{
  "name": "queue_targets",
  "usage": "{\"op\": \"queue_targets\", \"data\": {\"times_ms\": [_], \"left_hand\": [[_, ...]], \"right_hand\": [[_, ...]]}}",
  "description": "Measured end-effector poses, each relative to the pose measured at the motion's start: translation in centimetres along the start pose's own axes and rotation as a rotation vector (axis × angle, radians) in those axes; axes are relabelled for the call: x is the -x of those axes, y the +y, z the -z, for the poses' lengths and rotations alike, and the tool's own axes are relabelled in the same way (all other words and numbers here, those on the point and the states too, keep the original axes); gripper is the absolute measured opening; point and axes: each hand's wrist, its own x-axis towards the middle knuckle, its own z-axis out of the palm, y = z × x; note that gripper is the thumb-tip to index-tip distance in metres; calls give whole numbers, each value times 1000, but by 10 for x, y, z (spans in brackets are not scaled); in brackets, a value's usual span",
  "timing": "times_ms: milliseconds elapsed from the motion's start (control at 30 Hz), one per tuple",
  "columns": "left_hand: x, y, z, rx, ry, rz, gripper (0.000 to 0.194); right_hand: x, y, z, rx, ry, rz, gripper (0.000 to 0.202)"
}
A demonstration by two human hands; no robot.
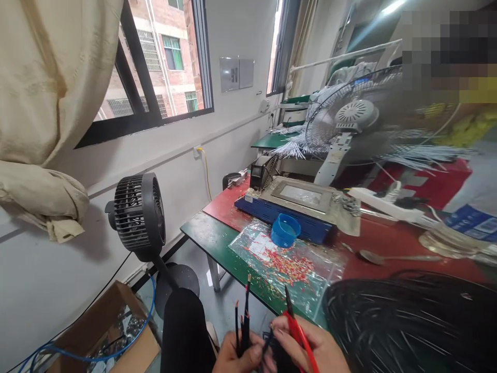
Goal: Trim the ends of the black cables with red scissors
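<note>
Head view, left hand cropped, gripping black wires, right hand half cut off

Only a little of the person shows at the near bottom edge. Both the left hand and the right hand are bare, with no gloves or rings visible. A black trouser leg covers the near-left knee.

No text, brand or number can be made out. The white label on the clear plastic bag — just in front of the round blue plastic cup — is too blurred, and so is the blue-and-white printed carton far right of that cup.
</note>
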Motion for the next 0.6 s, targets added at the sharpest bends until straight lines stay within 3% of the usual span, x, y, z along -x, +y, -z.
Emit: {"op": "queue_targets", "data": {"times_ms": [100, 167, 267, 400, 500, 600], "left_hand": [[-3, 7, -12, -26, 32, -73, 50], [-6, 14, -19, -55, 31, -49, 49], [-8, 23, -24, -60, -23, 35, 51], [-4, 27, -27, -67, -23, 224, 54], [-3, 25, -29, -85, 39, 227, 57], [-6, 22, -27, -136, 117, 200, 56]], "right_hand": [[4, 19, 0, 118, -9, 97, 40], [4, 26, 2, 129, -33, 92, 38], [4, 29, 5, 43, -34, 48, 42], [9, 24, 3, -186, -210, -90, 55], [11, 21, -10, -372, -63, -178, 59], [10, 26, -19, -312, 106, -180, 58]]}}
